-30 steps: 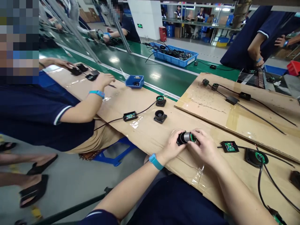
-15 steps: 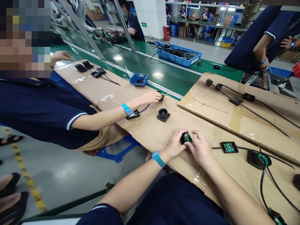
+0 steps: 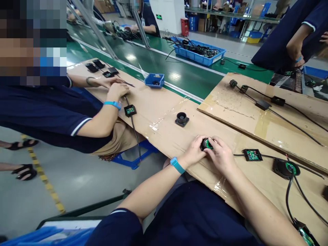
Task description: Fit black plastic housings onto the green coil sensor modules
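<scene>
Both of my hands meet over the cardboard-covered table (image 3: pixel 166 136). My left hand (image 3: pixel 195 151) is wrapped round the side of a round black housing with a green circuit board (image 3: pixel 207 144). The fingertips of my right hand (image 3: pixel 222 153) press on the board side of the same part. My fingers hide much of it. Beyond my hands stands an empty-looking black square-flanged housing (image 3: pixel 181 118). To the right lies an open black box with a green board (image 3: pixel 252 154), its cable running behind my right hand. Another black housing with a green ring (image 3: pixel 285 168) and cables lies farther right.
At left a co-worker's hands (image 3: pixel 116 87) work by a cabled circuit box (image 3: pixel 130 110). A small blue bin (image 3: pixel 154 81) sits by the green conveyor (image 3: pixel 176 77). Behind stands a blue tray of cables (image 3: pixel 210 61). A raised cardboard sheet (image 3: pixel 230 102) holds cabled parts.
The co-worker's arm has drawn back left from near the flanged housing, taking a black part and its cabled box along. My hands keep hold of the housing; the view has shifted slightly.
</scene>
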Available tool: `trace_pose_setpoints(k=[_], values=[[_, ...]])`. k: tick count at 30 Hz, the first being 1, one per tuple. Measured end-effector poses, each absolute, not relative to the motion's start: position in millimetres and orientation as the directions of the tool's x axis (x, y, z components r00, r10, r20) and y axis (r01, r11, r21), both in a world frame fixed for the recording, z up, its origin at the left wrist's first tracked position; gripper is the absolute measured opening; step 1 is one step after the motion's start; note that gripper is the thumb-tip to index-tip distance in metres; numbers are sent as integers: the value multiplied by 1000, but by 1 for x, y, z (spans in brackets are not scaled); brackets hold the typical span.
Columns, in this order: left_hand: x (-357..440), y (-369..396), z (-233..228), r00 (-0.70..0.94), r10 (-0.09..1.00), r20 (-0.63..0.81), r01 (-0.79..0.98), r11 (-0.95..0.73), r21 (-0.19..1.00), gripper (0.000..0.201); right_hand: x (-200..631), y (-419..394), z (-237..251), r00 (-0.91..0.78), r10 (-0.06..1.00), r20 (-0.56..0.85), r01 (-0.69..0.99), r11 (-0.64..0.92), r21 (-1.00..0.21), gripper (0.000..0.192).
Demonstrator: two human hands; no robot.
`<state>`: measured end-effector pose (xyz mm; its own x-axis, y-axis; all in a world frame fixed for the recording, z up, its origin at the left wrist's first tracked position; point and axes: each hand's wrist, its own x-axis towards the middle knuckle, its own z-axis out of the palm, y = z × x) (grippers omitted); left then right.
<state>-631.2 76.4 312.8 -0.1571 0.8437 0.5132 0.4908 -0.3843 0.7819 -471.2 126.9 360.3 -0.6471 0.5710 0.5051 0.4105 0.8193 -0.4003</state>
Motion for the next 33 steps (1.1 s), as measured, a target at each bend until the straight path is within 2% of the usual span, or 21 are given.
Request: trace_pose_setpoints(k=[5,8,12,17,25,30,33], values=[[-629,77,313,-189,850,491,496,-349,795,51,-474,126,354,-575,595,562,426,804,-415,38],[-629,77,314,-213,853,476,475,-336,814,49,-475,127,352,-607,569,555,386,821,-421,38],[-630,76,312,-224,841,492,499,-335,800,43,-475,126,352,-579,617,533,461,787,-410,40],[-631,75,311,-220,884,413,421,-295,857,50,-473,124,358,-670,558,490,422,829,-367,38],[-633,77,308,-168,908,384,377,-301,876,58,-476,130,369,-751,549,367,449,832,-326,40],[-631,75,312,-174,887,428,412,-329,850,55,-471,119,359,-667,588,457,488,809,-329,47],[-629,74,316,-207,891,405,398,-301,867,52,-458,114,350,-618,602,505,480,798,-364,58]])
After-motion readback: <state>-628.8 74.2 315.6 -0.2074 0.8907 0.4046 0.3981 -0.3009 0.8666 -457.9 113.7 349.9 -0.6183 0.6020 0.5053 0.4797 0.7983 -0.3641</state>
